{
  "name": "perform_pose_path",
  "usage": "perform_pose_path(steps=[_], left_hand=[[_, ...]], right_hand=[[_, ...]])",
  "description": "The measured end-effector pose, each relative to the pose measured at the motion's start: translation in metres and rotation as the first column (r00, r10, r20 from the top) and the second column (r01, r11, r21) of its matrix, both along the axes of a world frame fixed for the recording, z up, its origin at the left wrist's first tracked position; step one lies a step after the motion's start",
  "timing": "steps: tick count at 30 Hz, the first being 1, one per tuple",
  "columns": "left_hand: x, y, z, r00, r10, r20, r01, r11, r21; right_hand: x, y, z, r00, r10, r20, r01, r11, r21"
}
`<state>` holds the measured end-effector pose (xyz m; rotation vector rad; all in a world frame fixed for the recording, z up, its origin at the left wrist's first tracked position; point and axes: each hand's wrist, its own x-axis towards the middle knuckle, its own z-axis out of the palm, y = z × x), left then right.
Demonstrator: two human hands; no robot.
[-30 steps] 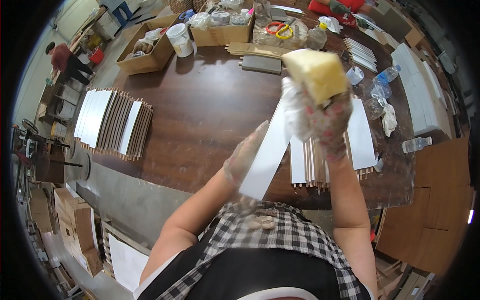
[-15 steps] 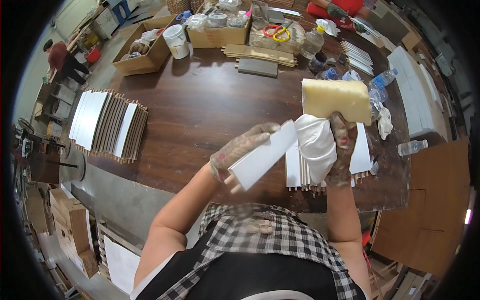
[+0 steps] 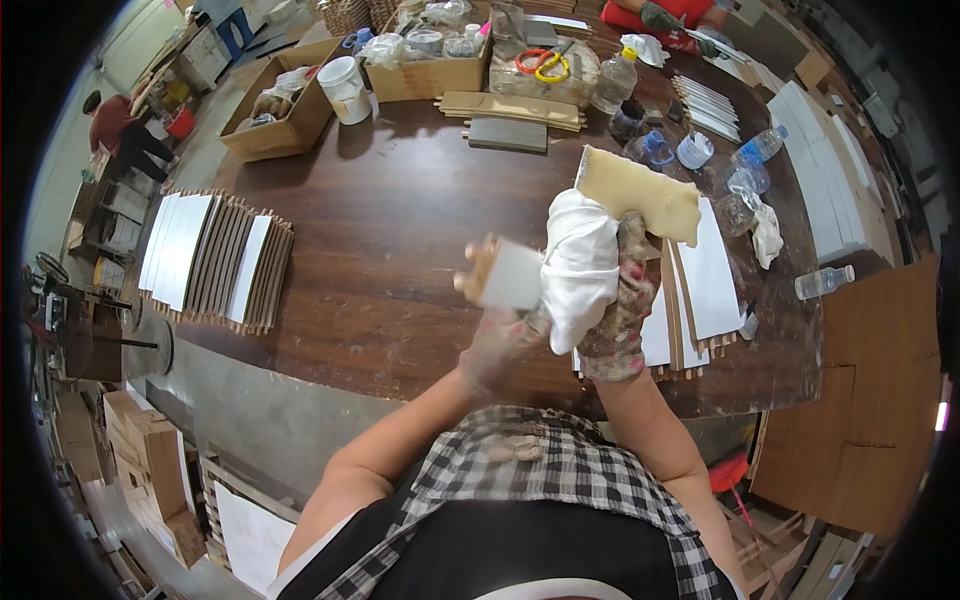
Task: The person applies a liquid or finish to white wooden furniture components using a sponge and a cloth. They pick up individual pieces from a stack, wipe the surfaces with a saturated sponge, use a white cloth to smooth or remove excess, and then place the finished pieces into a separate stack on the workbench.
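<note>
My left hand, in a stained work glove and partly blurred, is closed around the lower end of a white slat with brown wooden pegs at its far end. The slat meets a bunched white cloth, which covers part of it. My gloved right hand grips that cloth along with a pale yellow foam pad, which sticks up above the fingers at a tilt. Beneath my right hand lies a stack of white pegged slats, partly hidden by the hand and cloth.
Another stack of white pegged slats lies on the brown table at left. Along the back stand cardboard boxes, a white bucket, and scissors. Plastic bottles sit at right. A co-worker's gloved hand shows at top right.
My left hand has moved right and turned the slat, bringing it against the cloth. My right hand has shifted left with the cloth and foam pad, uncovering more of the slats below.
</note>
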<state>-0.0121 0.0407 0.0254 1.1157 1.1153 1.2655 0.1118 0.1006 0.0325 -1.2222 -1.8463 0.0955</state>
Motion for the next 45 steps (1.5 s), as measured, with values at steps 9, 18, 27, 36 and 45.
perform_pose_path(steps=[9, 18, 27, 36, 45], left_hand=[[-0.051, 0.013, -0.010, 0.957, 0.180, 0.226, -0.175, 0.984, -0.042], [-0.047, 0.005, -0.009, 0.923, 0.179, -0.341, -0.078, 0.954, 0.288], [-0.039, -0.015, 0.046, 0.989, -0.003, -0.151, 0.010, 0.999, 0.048], [-0.041, -0.020, 0.045, 0.998, 0.047, -0.034, -0.047, 0.999, 0.005], [-0.053, -0.008, 0.017, 0.980, 0.013, -0.198, 0.017, 0.989, 0.149]], right_hand=[[0.061, -0.011, 0.012, 0.603, 0.214, -0.769, -0.557, 0.802, -0.214], [0.057, -0.041, -0.003, 0.698, 0.515, -0.498, -0.693, 0.661, -0.287], [0.042, 0.024, 0.023, 0.368, 0.178, -0.913, -0.706, 0.692, -0.149], [0.041, 0.015, 0.035, 0.835, 0.339, -0.434, -0.461, 0.862, -0.213], [0.050, 0.006, 0.039, 0.819, 0.329, -0.470, -0.472, 0.852, -0.226]])
